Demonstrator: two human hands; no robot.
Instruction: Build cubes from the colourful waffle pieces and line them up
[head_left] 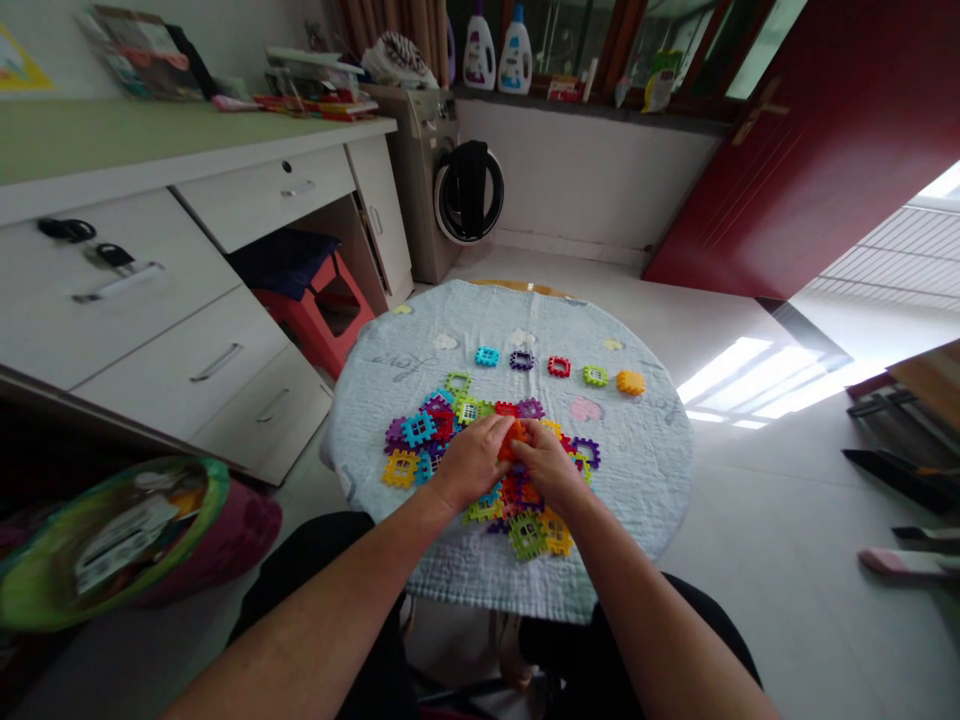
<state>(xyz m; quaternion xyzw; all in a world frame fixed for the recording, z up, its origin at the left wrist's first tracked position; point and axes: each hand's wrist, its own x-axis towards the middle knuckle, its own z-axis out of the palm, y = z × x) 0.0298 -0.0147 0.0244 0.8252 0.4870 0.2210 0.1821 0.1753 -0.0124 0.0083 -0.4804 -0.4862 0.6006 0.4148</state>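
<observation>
Over a heap of plastic interlocking tiles, my left hand [474, 462] and my right hand [550, 462] meet with closed fingers on an orange interlocking tile [514, 440]. My fingers cover part of it. Below and around the hands lie notched square tiles, among them a yellow tile [401, 468], a blue tile [418, 429], a green tile [528, 536] and a purple tile [586, 452]. Beyond the heap a row of tiles curves to the right: light blue [487, 356], dark purple [522, 360], red [559, 367], green [595, 375] and orange-yellow [631, 383].
A pale patterned cloth [637, 470] covers the round table. To the left stand a red stool [330, 300], a white drawer cabinet [225, 350] and a full waste bin [217, 510]. A washing machine [420, 180] with its door open is behind, a red door [787, 150] at right.
</observation>
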